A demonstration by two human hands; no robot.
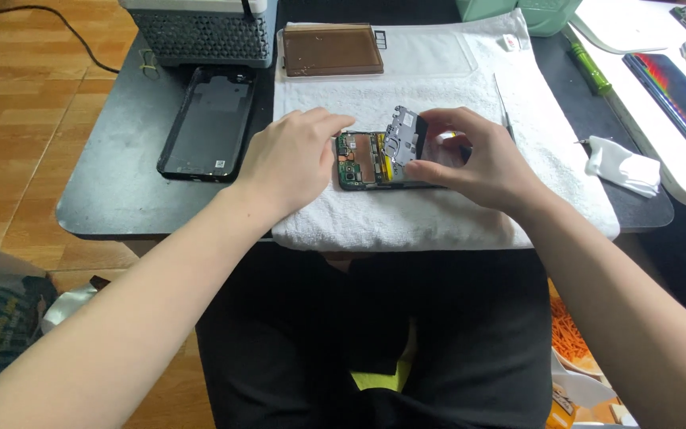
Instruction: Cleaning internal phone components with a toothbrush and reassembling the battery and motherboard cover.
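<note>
- The black plastic phone back cover [206, 125] lay on the dark bench [113, 191], well apart to the left of both hands.
- The left hand [287, 163] rested on the white folded towel [438, 214], its fingers [329, 124] loosely curled, holding nothing, touching the left end of the opened phone body with exposed green circuit board [357, 163], whose long axis ran left to right.
- The right hand [478, 159] pinched the grey metal shield plate [403, 135] between thumb and fingertips, tilted up over the phone.

An open phone [363, 163] lies on a white towel [438, 214] on the dark desk [121, 183]. The left hand [291, 163] presses on the phone. The right hand [474, 159] lifts a gray plate [402, 135] off it.
</note>
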